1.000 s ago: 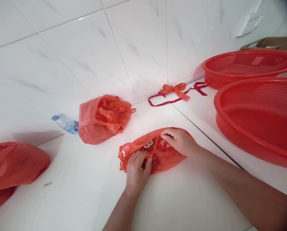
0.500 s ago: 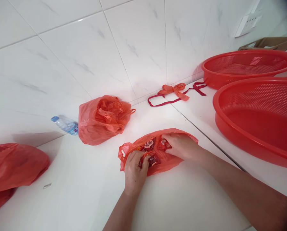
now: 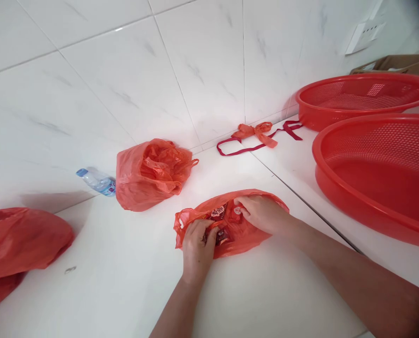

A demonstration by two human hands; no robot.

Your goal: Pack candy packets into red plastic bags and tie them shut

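Observation:
A thin red plastic bag [image 3: 253, 241] lies spread on the white table, its mouth turned up. Small wrapped snack packets, red and dark red with white print, sit inside it. My left hand [image 3: 197, 241] is at the bag's left side, thumb and fingers closed round a dark red snack packet [image 3: 223, 234]. Over the right side of the bag, my right hand [image 3: 262, 211] has its thumb and fingertips curled on a red snack packet [image 3: 236, 211]. A printed snack packet [image 3: 216, 213] lies between the hands. My fingers hide part of the contents.
A fuller red plastic bag [image 3: 135, 180] and a clear bottle [image 3: 102, 183] stand by the tiled wall. Another red bag [image 3: 26, 239] is at far left. Red ribbon [image 3: 235, 152] lies behind. Two large red baskets [image 3: 336, 188] occupy the right, beyond a table seam.
My right fingertips have shifted slightly left and up over the red snack packet. The dark red snack packet at my left hand has turned a little. The camera view has shifted slightly.

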